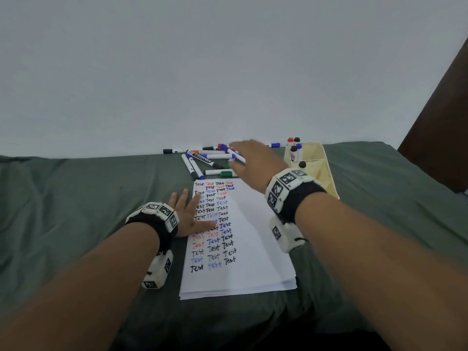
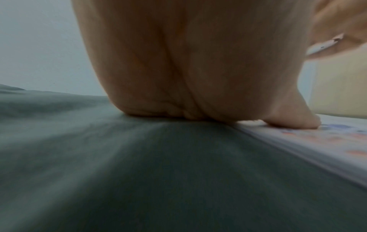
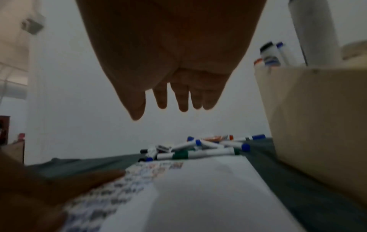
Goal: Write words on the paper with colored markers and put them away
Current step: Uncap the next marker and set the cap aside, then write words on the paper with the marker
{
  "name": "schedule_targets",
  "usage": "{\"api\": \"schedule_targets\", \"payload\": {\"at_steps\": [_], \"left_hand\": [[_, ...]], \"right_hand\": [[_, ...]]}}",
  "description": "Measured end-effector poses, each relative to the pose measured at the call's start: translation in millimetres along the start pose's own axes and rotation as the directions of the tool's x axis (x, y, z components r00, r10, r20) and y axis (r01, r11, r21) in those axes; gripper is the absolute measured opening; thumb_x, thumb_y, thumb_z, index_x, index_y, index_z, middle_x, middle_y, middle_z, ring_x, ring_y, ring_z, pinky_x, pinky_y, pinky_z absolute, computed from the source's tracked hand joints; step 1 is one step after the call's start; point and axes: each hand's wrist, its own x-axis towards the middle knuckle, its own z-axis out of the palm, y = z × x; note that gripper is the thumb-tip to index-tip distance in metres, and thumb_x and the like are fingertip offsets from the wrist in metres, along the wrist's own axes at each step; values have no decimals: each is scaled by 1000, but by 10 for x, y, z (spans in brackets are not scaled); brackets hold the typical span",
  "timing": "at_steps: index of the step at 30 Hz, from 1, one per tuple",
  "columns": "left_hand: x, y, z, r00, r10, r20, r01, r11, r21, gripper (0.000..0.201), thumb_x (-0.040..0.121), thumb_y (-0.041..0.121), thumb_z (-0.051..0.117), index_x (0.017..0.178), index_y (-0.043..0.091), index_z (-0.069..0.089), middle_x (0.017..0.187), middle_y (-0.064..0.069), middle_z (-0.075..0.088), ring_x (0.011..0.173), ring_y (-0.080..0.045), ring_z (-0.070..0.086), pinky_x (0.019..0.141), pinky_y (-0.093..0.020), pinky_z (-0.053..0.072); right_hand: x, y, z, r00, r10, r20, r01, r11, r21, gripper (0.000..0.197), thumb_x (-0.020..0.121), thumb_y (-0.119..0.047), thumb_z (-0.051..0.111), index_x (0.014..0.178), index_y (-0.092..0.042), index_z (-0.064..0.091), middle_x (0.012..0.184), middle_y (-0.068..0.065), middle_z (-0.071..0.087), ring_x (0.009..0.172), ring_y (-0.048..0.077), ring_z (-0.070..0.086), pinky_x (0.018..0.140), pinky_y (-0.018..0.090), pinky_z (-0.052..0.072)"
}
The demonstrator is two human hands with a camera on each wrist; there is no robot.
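A stack of white paper lies on the green sheet, its left half filled with rows of "Test" in black, red and blue. My left hand lies flat with spread fingers on the paper's left edge; in the left wrist view its thumb presses the sheet. My right hand hovers over the pile of loose markers beyond the paper's top. In the right wrist view its fingers hang straight and hold nothing above the markers.
A cream plastic holder stands right of the pile, with several capped markers upright in its far compartment. The wall runs right behind the markers. A dark wooden panel rises at the far right. Green bedding surrounds the paper.
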Motion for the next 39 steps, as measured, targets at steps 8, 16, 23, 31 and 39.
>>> {"api": "schedule_targets", "payload": {"at_steps": [8,16,23,31,39], "left_hand": [[-12,12,4,1000,11,-18,-11,1000,25,114,69,96,31,153,37,-18,162,-2,-25,149,-34,-18,118,-62,-1],[196,-111,-152,987,68,-146,-54,994,92,114,58,102,29,151,36,21,158,-2,20,143,-31,23,110,-54,28],[671,-311,-600,892,77,-445,-97,995,-22,67,86,72,50,135,27,48,129,-6,51,110,-23,54,80,-35,44],[929,-302,-756,917,24,-398,-58,996,-74,46,88,58,59,124,31,53,114,-3,59,94,-21,59,83,-38,52],[871,-382,-771,903,-22,-429,0,999,-50,21,91,27,56,107,21,68,115,-3,66,106,-23,60,90,-34,49]], "right_hand": [[-212,302,883,858,265,439,-128,940,-317,99,89,-81,36,161,-19,10,169,7,4,154,33,6,121,51,22],[-182,375,1031,848,269,457,-135,943,-305,106,86,-86,37,163,-23,1,170,9,-10,156,34,-5,124,54,11],[-207,323,1024,846,292,445,-163,938,-305,108,84,-87,38,163,-23,1,170,7,-11,156,32,-6,124,54,9],[-209,273,936,806,305,508,-182,943,-278,107,86,-85,39,163,-24,-5,169,7,-18,156,32,-13,125,54,1],[-211,253,878,796,302,524,-202,949,-241,103,89,-81,41,163,-25,-4,169,7,-18,156,32,-13,125,54,1]]}}
